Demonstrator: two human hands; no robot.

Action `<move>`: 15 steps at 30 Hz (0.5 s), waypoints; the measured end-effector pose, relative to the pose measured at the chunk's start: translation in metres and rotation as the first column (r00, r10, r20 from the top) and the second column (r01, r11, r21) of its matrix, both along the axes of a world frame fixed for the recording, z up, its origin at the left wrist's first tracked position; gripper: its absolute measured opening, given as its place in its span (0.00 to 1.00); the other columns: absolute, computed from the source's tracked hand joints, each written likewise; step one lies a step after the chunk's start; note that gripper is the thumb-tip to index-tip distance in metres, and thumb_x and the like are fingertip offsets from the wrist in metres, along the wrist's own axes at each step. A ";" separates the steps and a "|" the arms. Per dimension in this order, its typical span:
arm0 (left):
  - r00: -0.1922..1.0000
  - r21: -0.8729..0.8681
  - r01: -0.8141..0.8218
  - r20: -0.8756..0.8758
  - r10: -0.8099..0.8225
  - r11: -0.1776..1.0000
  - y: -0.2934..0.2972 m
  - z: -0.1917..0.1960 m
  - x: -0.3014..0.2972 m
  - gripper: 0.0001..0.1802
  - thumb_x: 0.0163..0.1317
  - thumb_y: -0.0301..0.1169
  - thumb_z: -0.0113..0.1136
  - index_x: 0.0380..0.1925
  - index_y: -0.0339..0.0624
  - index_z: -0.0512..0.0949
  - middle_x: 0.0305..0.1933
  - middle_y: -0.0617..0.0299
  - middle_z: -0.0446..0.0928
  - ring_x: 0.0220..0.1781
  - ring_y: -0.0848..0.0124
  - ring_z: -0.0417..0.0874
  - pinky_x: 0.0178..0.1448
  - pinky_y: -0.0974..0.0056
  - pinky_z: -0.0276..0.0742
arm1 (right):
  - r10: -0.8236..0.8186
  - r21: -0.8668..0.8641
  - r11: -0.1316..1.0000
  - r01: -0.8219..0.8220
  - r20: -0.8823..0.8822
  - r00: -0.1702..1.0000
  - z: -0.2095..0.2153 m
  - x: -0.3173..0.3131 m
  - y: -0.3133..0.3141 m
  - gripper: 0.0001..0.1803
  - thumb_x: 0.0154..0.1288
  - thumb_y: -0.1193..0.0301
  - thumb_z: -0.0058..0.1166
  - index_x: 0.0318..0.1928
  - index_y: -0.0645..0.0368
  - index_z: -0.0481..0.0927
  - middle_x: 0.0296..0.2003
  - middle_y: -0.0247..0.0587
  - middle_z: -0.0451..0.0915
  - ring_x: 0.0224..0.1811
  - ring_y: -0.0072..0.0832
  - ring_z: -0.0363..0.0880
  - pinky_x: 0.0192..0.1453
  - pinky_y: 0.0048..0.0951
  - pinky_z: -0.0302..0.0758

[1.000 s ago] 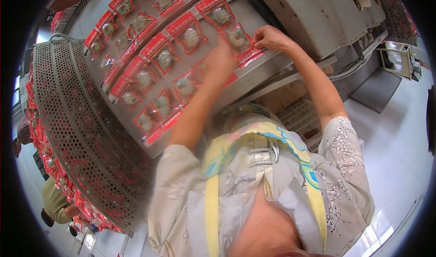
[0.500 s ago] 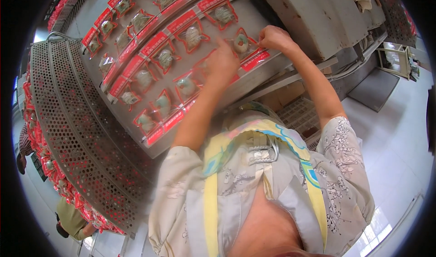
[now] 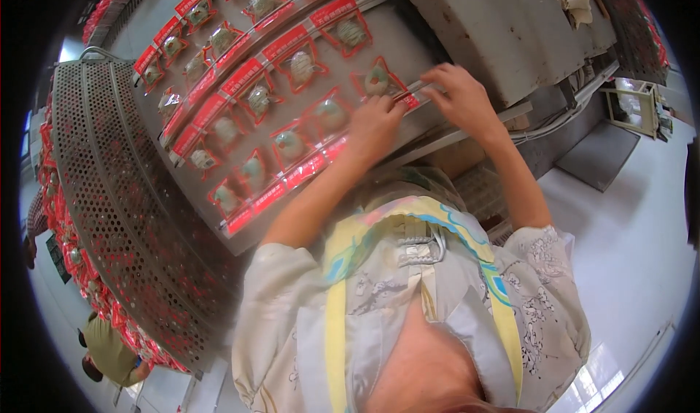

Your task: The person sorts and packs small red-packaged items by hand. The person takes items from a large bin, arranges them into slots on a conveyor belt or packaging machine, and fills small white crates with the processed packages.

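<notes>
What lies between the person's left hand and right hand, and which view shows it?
The head view shows it: part of the red strip of a clear plastic packet lies between the left hand and right hand.

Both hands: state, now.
Left hand: curled at a red-edged packet; grip cannot be told.
Right hand: curled by its right end; grip cannot be told.
</notes>
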State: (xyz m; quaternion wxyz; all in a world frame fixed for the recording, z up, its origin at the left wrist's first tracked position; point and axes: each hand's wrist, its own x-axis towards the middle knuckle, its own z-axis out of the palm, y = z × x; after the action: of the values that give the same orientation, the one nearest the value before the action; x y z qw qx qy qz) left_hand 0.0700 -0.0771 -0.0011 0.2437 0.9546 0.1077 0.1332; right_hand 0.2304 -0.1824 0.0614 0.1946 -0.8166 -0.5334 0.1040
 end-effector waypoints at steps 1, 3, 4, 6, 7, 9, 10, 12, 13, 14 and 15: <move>1.000 0.010 -0.013 -0.007 0.013 1.000 -0.003 0.000 0.000 0.18 0.46 0.23 0.52 0.40 0.49 0.75 0.31 0.59 0.71 0.37 0.60 0.75 0.34 0.57 0.74 | 0.022 0.063 0.998 -0.011 -0.166 0.986 0.012 -0.001 -0.014 0.11 0.56 0.69 0.56 0.39 0.59 0.78 0.40 0.43 0.77 0.37 0.41 0.77 0.42 0.35 0.75; 0.998 0.052 -0.030 -0.060 0.033 0.998 -0.010 0.002 0.001 0.19 0.46 0.22 0.51 0.42 0.50 0.75 0.31 0.58 0.70 0.37 0.60 0.75 0.34 0.57 0.74 | 0.076 0.139 0.990 -0.032 -0.324 0.943 0.031 0.002 -0.041 0.10 0.57 0.71 0.55 0.39 0.60 0.77 0.42 0.42 0.76 0.37 0.39 0.77 0.42 0.33 0.75; 0.997 0.081 -0.030 -0.062 0.035 0.996 -0.014 0.003 0.002 0.21 0.47 0.22 0.51 0.43 0.50 0.75 0.31 0.58 0.70 0.36 0.60 0.75 0.34 0.57 0.74 | 0.096 0.135 0.990 -0.039 -0.444 0.891 0.038 0.005 -0.055 0.09 0.57 0.74 0.55 0.40 0.60 0.77 0.42 0.42 0.76 0.36 0.35 0.77 0.41 0.30 0.75; 0.990 0.100 -0.056 -0.121 0.068 0.993 -0.022 0.006 0.002 0.22 0.47 0.22 0.51 0.45 0.51 0.74 0.31 0.57 0.69 0.37 0.59 0.75 0.34 0.57 0.74 | 0.148 0.147 0.986 -0.079 -0.552 0.821 0.052 0.021 -0.087 0.09 0.57 0.76 0.55 0.40 0.61 0.77 0.41 0.41 0.76 0.35 0.32 0.77 0.41 0.27 0.75; 0.989 0.118 -0.077 -0.113 0.091 0.990 -0.025 0.007 0.003 0.23 0.47 0.22 0.51 0.46 0.51 0.73 0.32 0.56 0.69 0.37 0.59 0.74 0.35 0.57 0.74 | 0.148 0.159 0.985 -0.071 -0.554 0.819 0.059 0.035 -0.103 0.10 0.56 0.77 0.55 0.41 0.61 0.77 0.41 0.40 0.76 0.34 0.30 0.76 0.41 0.26 0.74; 0.977 0.162 -0.118 -0.155 0.144 0.980 -0.037 0.009 0.002 0.23 0.47 0.22 0.51 0.47 0.51 0.72 0.32 0.56 0.69 0.37 0.58 0.74 0.35 0.57 0.74 | 0.151 0.243 0.969 -0.044 -0.445 0.883 0.071 0.074 -0.135 0.12 0.56 0.80 0.55 0.43 0.62 0.77 0.43 0.40 0.76 0.35 0.27 0.76 0.41 0.24 0.74; 0.967 0.179 -0.149 -0.181 0.181 0.973 -0.043 0.010 0.003 0.24 0.47 0.21 0.52 0.47 0.50 0.72 0.33 0.56 0.68 0.38 0.58 0.74 0.35 0.57 0.74 | 0.107 0.293 0.956 0.001 -0.355 0.929 0.076 0.098 -0.150 0.13 0.56 0.81 0.54 0.44 0.62 0.77 0.44 0.40 0.76 0.36 0.28 0.76 0.41 0.24 0.74; 0.952 0.189 -0.211 -0.183 0.246 0.959 -0.053 0.010 0.004 0.25 0.46 0.21 0.52 0.48 0.50 0.71 0.33 0.56 0.68 0.39 0.58 0.73 0.35 0.57 0.73 | -0.103 0.405 0.893 0.195 -0.239 0.966 0.080 0.148 -0.177 0.16 0.55 0.85 0.50 0.45 0.61 0.76 0.45 0.41 0.76 0.39 0.28 0.77 0.43 0.25 0.75; 0.948 0.167 -0.234 -0.180 0.263 0.958 -0.057 0.010 0.006 0.26 0.45 0.21 0.53 0.48 0.50 0.71 0.34 0.56 0.68 0.39 0.57 0.73 0.35 0.57 0.73 | -0.128 0.436 0.885 0.161 -0.104 0.986 0.081 0.177 -0.191 0.20 0.53 0.87 0.46 0.47 0.60 0.76 0.46 0.42 0.75 0.43 0.30 0.76 0.47 0.28 0.73; 0.934 0.188 -0.268 -0.187 0.303 0.945 -0.059 0.010 0.007 0.26 0.45 0.21 0.53 0.48 0.50 0.71 0.34 0.56 0.68 0.39 0.57 0.73 0.35 0.57 0.73 | -0.192 0.461 0.870 0.173 -0.006 0.981 0.082 0.206 -0.204 0.24 0.51 0.89 0.43 0.49 0.59 0.75 0.47 0.42 0.75 0.47 0.33 0.74 0.52 0.30 0.72; 0.930 0.173 -0.277 -0.198 0.308 0.945 -0.062 0.009 0.008 0.26 0.44 0.21 0.54 0.48 0.50 0.71 0.34 0.56 0.68 0.40 0.57 0.73 0.36 0.56 0.73 | -0.177 0.368 0.925 0.098 0.189 0.966 0.083 0.233 -0.218 0.27 0.49 0.89 0.41 0.51 0.59 0.73 0.48 0.43 0.74 0.52 0.36 0.72 0.57 0.33 0.68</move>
State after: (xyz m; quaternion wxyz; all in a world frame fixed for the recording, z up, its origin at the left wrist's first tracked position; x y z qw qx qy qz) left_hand 0.0783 -0.1386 0.0081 0.1389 0.9516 0.2657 0.0680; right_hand 0.4637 -0.3999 0.1441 0.2858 -0.8099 -0.5026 -0.0988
